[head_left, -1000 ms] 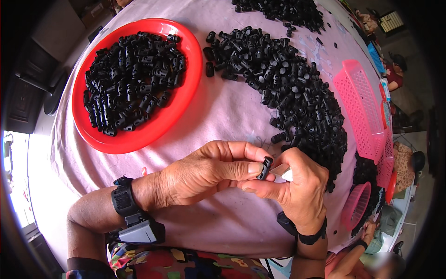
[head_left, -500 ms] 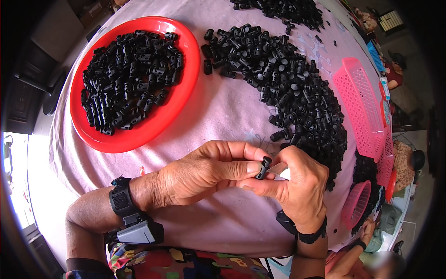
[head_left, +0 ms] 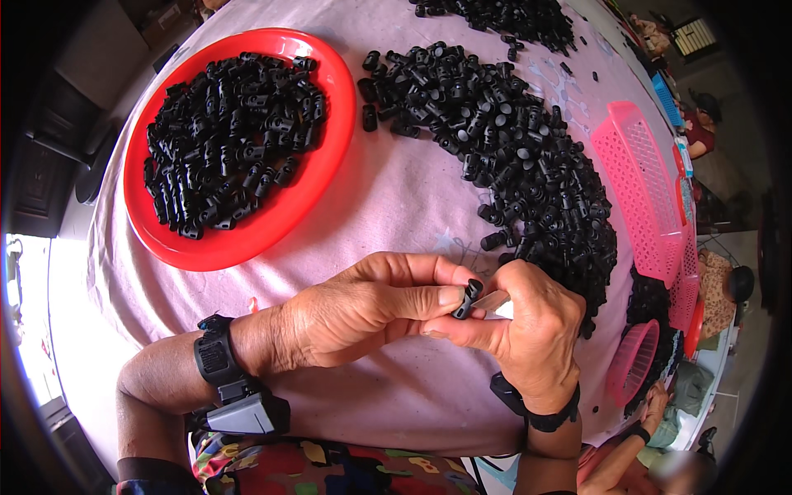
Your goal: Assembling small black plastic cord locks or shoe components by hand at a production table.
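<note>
In front of my body both hands meet over the cloth. Between thumb and fingers my left hand (head_left: 363, 305) pinches one black plastic cord lock (head_left: 467, 299), tilted, with holes in its side. My right hand (head_left: 536, 330) is closed on a small, pale, flat blade (head_left: 492, 302), whose narrow end points at the cord lock. Whether that end touches it I cannot tell; my right fingers hide part of the blade. A large heap of black cord locks (head_left: 528, 165) lies just beyond my right hand.
A red round tray (head_left: 337, 177) full of cord locks stands at the far left on the pink cloth (head_left: 396, 194). Another heap (head_left: 511, 18) lies at the back. Pink baskets (head_left: 639, 194) line the right side, where another person's hand (head_left: 654, 406) shows.
Almost nothing differs. The cord lock and the blade have shifted very slightly between my fingers; both hands keep their grip and place.
</note>
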Demonstrator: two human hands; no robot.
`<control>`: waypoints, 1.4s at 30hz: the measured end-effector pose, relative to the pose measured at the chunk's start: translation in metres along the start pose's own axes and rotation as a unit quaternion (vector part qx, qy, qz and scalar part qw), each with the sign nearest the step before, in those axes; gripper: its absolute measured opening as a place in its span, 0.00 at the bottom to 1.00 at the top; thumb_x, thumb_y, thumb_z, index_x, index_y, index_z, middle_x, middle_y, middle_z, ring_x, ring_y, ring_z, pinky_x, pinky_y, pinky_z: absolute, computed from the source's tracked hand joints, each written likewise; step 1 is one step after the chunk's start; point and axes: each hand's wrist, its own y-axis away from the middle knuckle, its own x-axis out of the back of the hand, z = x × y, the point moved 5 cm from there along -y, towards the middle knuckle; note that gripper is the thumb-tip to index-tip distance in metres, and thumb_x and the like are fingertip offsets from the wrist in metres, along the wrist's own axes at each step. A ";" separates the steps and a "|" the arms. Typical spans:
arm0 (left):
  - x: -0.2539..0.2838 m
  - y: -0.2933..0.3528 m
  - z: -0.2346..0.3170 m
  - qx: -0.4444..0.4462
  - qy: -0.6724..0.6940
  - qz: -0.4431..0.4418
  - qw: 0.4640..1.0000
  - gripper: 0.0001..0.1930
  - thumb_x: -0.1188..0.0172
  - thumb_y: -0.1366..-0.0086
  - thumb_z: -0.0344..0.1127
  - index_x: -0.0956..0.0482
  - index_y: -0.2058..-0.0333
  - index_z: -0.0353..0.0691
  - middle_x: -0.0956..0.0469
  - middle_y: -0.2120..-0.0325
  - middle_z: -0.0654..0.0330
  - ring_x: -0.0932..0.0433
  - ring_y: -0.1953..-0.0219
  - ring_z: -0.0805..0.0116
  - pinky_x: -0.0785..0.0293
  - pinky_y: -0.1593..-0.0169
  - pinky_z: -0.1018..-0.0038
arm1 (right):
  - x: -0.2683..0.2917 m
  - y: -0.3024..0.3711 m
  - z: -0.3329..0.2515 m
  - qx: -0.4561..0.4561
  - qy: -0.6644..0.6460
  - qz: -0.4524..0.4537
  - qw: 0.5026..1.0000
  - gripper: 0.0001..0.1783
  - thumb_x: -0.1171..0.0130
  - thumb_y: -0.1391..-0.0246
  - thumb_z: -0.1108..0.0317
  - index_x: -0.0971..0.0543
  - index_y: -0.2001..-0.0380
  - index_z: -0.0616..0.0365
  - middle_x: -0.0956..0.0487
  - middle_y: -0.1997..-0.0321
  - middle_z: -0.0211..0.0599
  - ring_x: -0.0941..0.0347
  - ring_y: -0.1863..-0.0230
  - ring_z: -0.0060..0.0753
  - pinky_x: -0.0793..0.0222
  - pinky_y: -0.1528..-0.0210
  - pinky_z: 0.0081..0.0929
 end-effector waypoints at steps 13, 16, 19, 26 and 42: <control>-0.002 0.000 0.004 -0.014 0.002 0.006 1.000 0.11 0.44 0.33 0.33 0.25 0.53 0.39 0.22 0.61 0.64 0.25 0.60 0.76 0.28 0.52 0.77 | 0.001 0.002 0.002 0.008 -0.041 0.001 0.999 0.31 0.30 0.65 0.39 0.32 0.82 0.54 0.30 0.85 0.32 0.29 0.84 0.35 0.33 0.83 0.29; -0.009 0.010 0.018 -0.028 -0.024 0.031 0.999 0.11 0.43 0.34 0.33 0.26 0.55 0.39 0.23 0.64 0.61 0.25 0.65 0.74 0.28 0.56 0.77 | 0.009 -0.001 0.005 -0.004 -0.062 0.018 0.998 0.31 0.30 0.65 0.38 0.31 0.80 0.54 0.30 0.85 0.33 0.29 0.84 0.35 0.33 0.82 0.30; -0.017 0.038 0.057 -0.156 -0.160 0.109 0.969 0.11 0.41 0.36 0.35 0.25 0.56 0.39 0.23 0.66 0.62 0.26 0.67 0.76 0.28 0.60 0.77 | 0.015 -0.002 0.017 -0.052 -0.024 0.007 0.998 0.27 0.30 0.60 0.44 0.27 0.74 0.57 0.25 0.81 0.38 0.26 0.81 0.43 0.31 0.79 0.34; 0.005 0.124 0.131 -0.361 -0.473 0.360 0.718 0.14 0.43 0.36 0.36 0.23 0.53 0.40 0.24 0.63 0.67 0.28 0.61 0.80 0.32 0.56 0.83 | 0.014 0.000 0.033 -0.064 0.046 -0.024 0.997 0.18 0.33 0.54 0.66 0.23 0.59 0.59 0.20 0.69 0.46 0.23 0.70 0.49 0.29 0.69 0.39; -0.032 0.025 0.046 -0.220 -0.613 0.134 0.747 0.15 0.47 0.34 0.28 0.26 0.49 0.34 0.22 0.61 0.58 0.22 0.61 0.73 0.25 0.56 0.74 | 0.010 0.003 0.034 -0.062 -0.018 -0.035 0.997 0.10 0.42 0.53 0.74 0.22 0.64 0.58 0.20 0.70 0.47 0.23 0.68 0.52 0.29 0.68 0.43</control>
